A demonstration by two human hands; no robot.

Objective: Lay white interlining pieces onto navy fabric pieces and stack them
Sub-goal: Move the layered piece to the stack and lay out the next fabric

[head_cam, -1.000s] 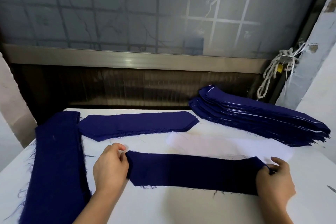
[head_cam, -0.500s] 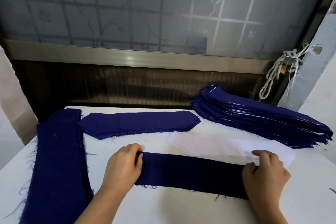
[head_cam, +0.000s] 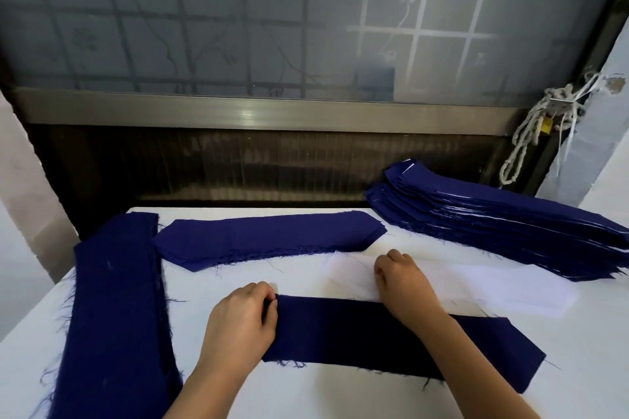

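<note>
Gripping the left end of a navy fabric piece point(head_cam: 357, 337), your left hand point(head_cam: 243, 320) closes its thumb and curled fingers on the cloth's short edge and holds it flat on the white table point(head_cam: 323, 398) directly in front of you. Your right hand point(head_cam: 401, 279) reaches across the far long edge of that piece, its forearm lying over the navy cloth, and its fingers curl down to pinch the left end of the white interlining point(head_cam: 493, 292). The fingertips themselves are hidden under the knuckles. The interlining lies flat on the table just behind the navy piece, running off to the right, its near edge touching or slightly overlapped by the navy cloth; it is not yet on top of it.

Behind your hands, at the back centre of the table, a low pile of navy pieces point(head_cam: 269, 238) with pointed ends and frayed edges lies crosswise. Along the left edge a long navy pile point(head_cam: 115, 316) runs from the back toward you, loose threads hanging from its sides. At the back right sits a tall finished stack point(head_cam: 510, 228), thin white edges showing between its navy layers. Beyond the table stand a metal rail point(head_cam: 255, 112) and a frosted window point(head_cam: 238, 27), with a knotted rope point(head_cam: 524, 146) hanging at the right.
</note>
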